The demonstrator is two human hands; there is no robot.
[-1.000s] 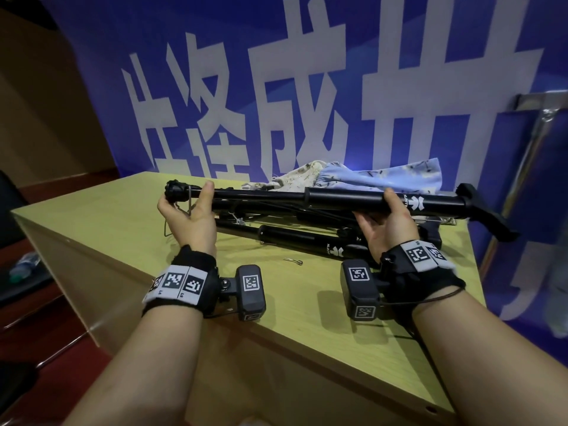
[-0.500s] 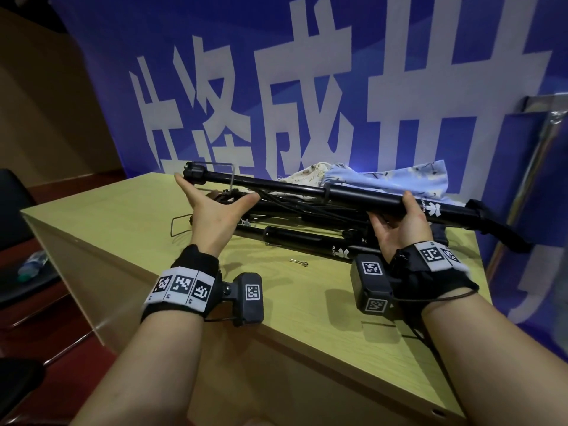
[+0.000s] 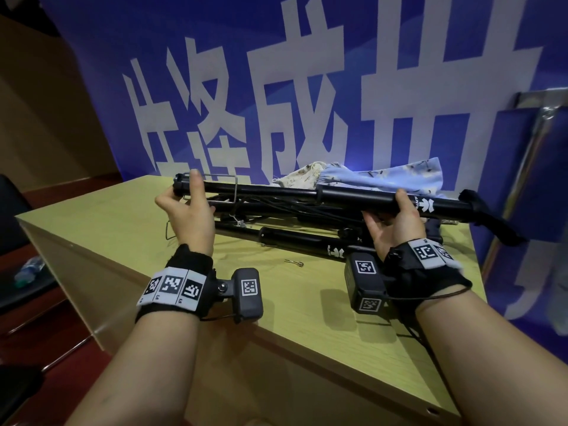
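Black pole (image 3: 307, 193) held roughly level above the far side of the table (image 3: 123, 229). Left hand (image 3: 187, 210) pinches its thin left end, thumb on top. Right hand (image 3: 396, 222) wraps the thick tube near the right end. Risk: cords (image 3: 276, 206) beneath seem tied to the second pole (image 3: 295, 241) lying below, so lifting higher could snag and drag it.

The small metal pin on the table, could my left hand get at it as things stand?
Probably, once freed. The pin lies on bare table with nothing over it, close below the left hand, but that hand grips the black pole at its thin end and must let go first.
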